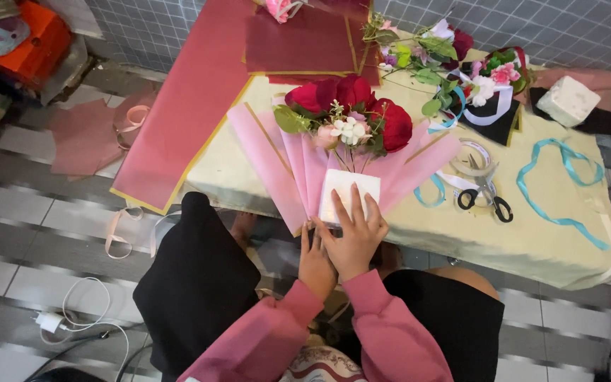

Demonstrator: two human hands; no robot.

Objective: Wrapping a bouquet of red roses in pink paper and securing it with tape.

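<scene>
Both forearms, in pink sleeves, come up from the bottom of the view and meet at the near edge of the tabletop [532, 240]. The right hand [355, 237] lies flat and open, fingers spread, palm down on the white foam block [344, 189] at the base of the bouquet [351, 113]. The left hand [316, 262] sits just beside and partly under it, fingers extended toward the lower left corner of the block and the pink wrapping paper [284, 166]; it looks open rather than clenched (its fingertips are partly hidden by the right hand).

The bouquet lies on the tabletop with its red roses and small white blooms pointing away from the person. The pink paper fans out beneath it in pleats on both sides, its lower edge reaching the tabletop's near rim.

To the right, well apart from the hands, lie black-handled scissors [486, 198], a roll of clear tape [473, 157] and a looping teal ribbon [556, 184]. Dark red paper sheets [192, 99] hang over the far left corner. Farther back rest loose flowers [426, 53] and a second white block [568, 100].
</scene>
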